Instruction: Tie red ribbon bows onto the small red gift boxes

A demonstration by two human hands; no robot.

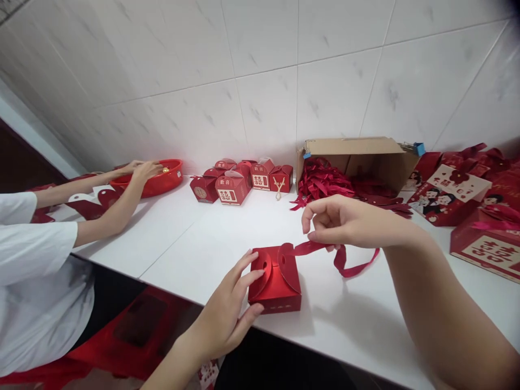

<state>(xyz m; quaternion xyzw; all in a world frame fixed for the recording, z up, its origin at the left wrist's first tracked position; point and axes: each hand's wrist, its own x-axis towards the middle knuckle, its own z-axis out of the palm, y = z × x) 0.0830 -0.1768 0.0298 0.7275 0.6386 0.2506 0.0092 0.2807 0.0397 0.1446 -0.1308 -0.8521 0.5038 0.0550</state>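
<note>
Two bare hands flank a small, square, red cardboard box (274,304) with rounded flaps: the left hand (225,309), the nearer one, lightly grips it, fingertips on the left flap and thumb at the front edge, so the box lies just right of that palm. The right hand (345,222), beyond and above the box's right side, pinches a narrow dark-red fabric ribbon (306,248), whose taut length runs leftward to the right flap and whose tail loops below the wrist; whether it passes through the flap's hole is hard to tell. Past the right hand stands a brown cardboard carton (355,146) of loose red ribbons (323,179); well beyond the left hand, small red printed boxes (233,187).
</note>
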